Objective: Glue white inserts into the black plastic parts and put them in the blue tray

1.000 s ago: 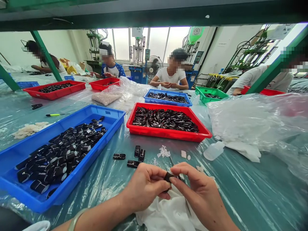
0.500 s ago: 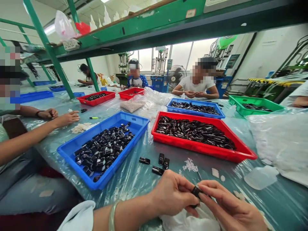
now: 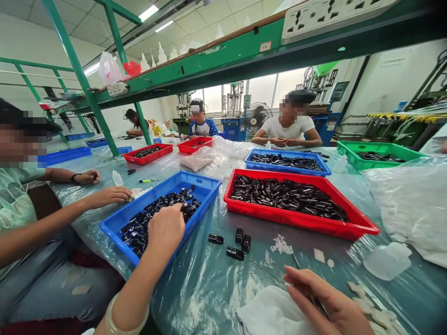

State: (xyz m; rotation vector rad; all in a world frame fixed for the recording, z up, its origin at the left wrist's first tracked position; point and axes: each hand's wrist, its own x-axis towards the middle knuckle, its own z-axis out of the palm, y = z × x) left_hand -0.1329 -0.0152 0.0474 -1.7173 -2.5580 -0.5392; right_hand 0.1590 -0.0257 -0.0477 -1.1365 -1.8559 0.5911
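My left hand (image 3: 165, 228) reaches over the blue tray (image 3: 118, 244), its fingers closed on a small black plastic piece (image 3: 183, 208) at the tray's near right side. Many similar black pieces (image 3: 139, 228) with pale markings lie heaped in this tray. At the lower right, my right hand (image 3: 324, 300) is half curled around a slim dark tool (image 3: 317, 303); its exact kind is hard to make out. Below that hand lies a white cloth (image 3: 268, 311). Several loose black pieces (image 3: 235, 252) rest on the plastic-covered table between the hands.
A red tray (image 3: 296, 223) full of black pieces stands ahead. White scraps (image 3: 281, 244), a translucent bottle (image 3: 387, 261) and a large plastic bag (image 3: 408, 204) are on the right. A co-worker's arm (image 3: 87, 202) extends from the left. A green shelf beam (image 3: 209, 65) crosses overhead.
My left hand has moved away from the right hand to the blue tray, carrying the black piece. The right hand stays low at the right, no longer touching that piece.
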